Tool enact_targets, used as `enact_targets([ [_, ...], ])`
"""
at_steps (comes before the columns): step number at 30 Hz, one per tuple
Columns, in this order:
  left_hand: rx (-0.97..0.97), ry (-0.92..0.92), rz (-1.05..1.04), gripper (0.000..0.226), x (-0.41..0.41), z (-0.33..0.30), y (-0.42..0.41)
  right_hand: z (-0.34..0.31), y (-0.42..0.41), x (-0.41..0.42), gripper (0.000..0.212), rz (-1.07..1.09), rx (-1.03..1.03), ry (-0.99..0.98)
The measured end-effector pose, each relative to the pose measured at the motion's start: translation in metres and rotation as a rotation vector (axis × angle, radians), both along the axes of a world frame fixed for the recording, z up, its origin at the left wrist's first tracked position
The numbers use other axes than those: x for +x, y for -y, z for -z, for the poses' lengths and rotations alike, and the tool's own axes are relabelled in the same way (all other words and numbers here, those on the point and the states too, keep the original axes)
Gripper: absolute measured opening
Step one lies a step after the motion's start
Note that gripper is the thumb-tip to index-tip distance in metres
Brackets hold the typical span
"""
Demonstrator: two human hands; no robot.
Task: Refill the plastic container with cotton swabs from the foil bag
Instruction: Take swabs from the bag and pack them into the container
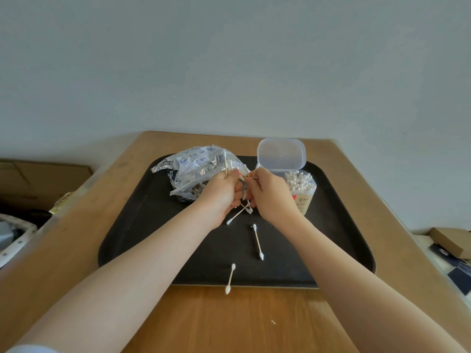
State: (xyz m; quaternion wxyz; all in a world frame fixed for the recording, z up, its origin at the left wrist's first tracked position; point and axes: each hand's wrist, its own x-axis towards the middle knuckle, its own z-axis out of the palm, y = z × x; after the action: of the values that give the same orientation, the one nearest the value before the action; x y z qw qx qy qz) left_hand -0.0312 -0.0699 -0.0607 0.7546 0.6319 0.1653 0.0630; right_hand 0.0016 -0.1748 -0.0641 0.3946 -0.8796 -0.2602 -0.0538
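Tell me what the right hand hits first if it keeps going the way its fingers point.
Probably the left hand: the right hand points up-left, and their fingers already look near touching over the swabs. Beyond lies the foil bag. Depth is unclear.

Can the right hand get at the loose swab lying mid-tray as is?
Probably not right away: the right hand is closed on a bundle of swabs shared with the left hand. The path to the loose swab on the tray is clear.
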Motion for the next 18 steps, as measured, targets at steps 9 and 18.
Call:
enact_targets([
  [9,-0.081,0.099,-0.173,0.026,0.003,-0.007,0.007,-0.006,-0.008,-0.010,0.019,-0.045,0.130,-0.119],
  [18,-0.158,0.283,-0.070,0.025,-0.002,-0.013,0.008,0.000,-0.011,-0.012,0.026,-0.082,0.276,-0.300],
])
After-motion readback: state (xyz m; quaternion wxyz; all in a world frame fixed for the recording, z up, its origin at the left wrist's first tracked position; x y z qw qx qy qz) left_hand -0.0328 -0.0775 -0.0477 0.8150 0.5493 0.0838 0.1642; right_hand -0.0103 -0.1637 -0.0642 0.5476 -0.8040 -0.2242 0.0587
